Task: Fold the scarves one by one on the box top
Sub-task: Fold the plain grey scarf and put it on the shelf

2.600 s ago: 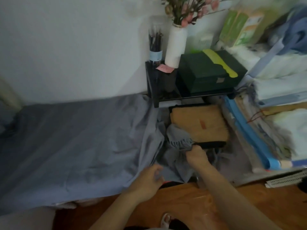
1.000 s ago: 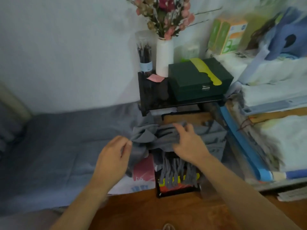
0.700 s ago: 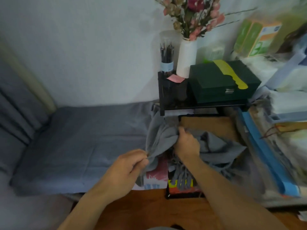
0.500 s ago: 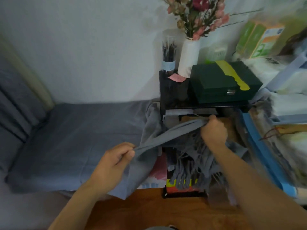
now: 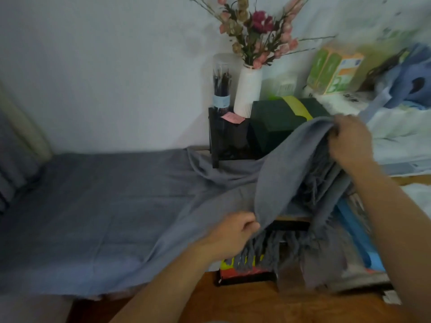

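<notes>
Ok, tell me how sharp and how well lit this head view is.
Head view: dim, flat indoor light with no glare; the wall bows from the wide-angle lens. The right hand and the boxes behind it are smeared, the upper right washed out. The left hand, grey scarf and white vase read fairly clearly.

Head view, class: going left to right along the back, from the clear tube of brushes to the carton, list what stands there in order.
clear tube of brushes → white vase of flowers → dark green box → green and orange carton
</notes>
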